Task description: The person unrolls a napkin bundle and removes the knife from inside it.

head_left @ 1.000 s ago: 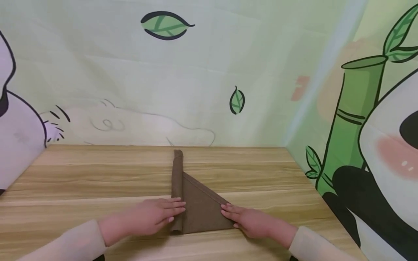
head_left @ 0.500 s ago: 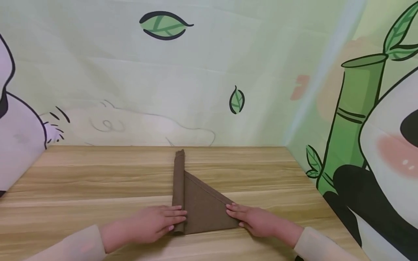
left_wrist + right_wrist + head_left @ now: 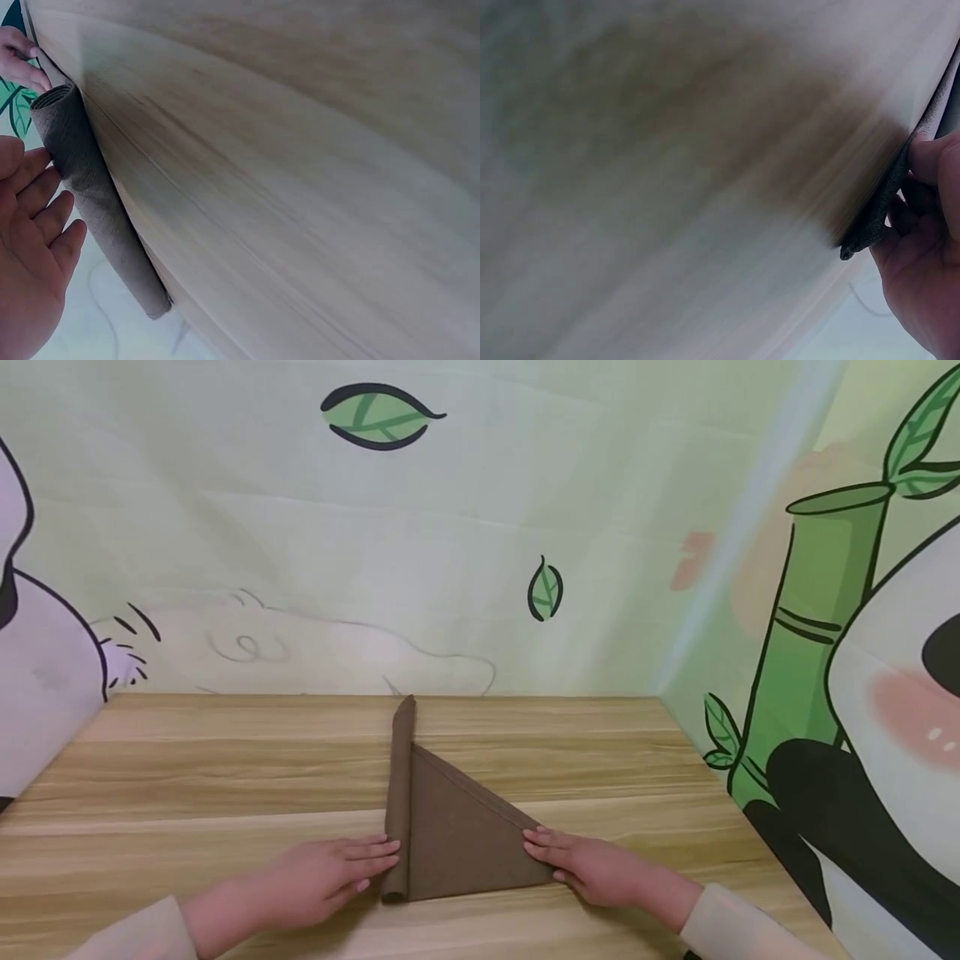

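Note:
A brown cloth (image 3: 465, 835) lies on the wooden table, its left part rolled into a long tube (image 3: 400, 785) and its flat part tapering to the right. Beside the near end of the tube, my left hand (image 3: 322, 878) has its fingertips right at the roll, fingers extended. The left wrist view shows those fingers (image 3: 56, 214) slightly bent along the roll (image 3: 97, 195), whose spiral end faces the camera. My right hand (image 3: 600, 867) rests its fingers on the cloth's right corner, thumb at the near edge. In the right wrist view, part of my right hand (image 3: 922, 262) overlaps the dark cloth edge (image 3: 874, 221).
The wooden table (image 3: 187, 777) extends around the cloth on all sides. Behind it stands a pale green backdrop (image 3: 480, 527) printed with leaves, and on the right side panel are a bamboo stalk (image 3: 825, 610) and a panda.
My left hand has drawn back to the left, and the roll has shifted left with its far end reaching farther back. My right hand has slid slightly right with the cloth's corner.

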`<state>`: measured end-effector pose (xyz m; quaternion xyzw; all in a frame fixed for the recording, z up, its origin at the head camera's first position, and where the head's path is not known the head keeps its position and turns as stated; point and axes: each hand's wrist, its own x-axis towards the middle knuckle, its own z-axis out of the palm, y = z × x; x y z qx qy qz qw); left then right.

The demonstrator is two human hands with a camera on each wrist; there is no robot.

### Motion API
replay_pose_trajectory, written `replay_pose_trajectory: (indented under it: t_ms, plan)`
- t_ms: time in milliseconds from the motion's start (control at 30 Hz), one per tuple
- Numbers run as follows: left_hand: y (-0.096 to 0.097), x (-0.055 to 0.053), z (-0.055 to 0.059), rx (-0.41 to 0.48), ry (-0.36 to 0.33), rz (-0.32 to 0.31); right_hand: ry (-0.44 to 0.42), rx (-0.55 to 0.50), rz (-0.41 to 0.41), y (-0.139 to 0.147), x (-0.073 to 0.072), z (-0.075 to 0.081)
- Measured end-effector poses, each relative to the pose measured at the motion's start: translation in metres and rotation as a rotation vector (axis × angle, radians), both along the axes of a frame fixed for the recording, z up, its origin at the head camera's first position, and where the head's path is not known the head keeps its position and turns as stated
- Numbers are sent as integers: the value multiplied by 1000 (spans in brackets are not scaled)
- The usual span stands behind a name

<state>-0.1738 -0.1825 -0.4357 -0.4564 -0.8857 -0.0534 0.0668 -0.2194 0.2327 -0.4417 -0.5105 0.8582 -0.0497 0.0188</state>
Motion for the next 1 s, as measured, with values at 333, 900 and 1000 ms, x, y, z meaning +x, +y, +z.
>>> replay_pose_trajectory:
  t_ms: [333, 900, 1000]
  plan:
    - [-19, 7, -6, -44, -62, 48, -8, -24, -29, 11, 2, -2]
    - [28, -6, 22, -53, -1, -56, -33, 74, -41, -50, -15, 19]
    - [36, -10, 20, -80, -49, -52, -62, 137, -32, -71, -22, 24]
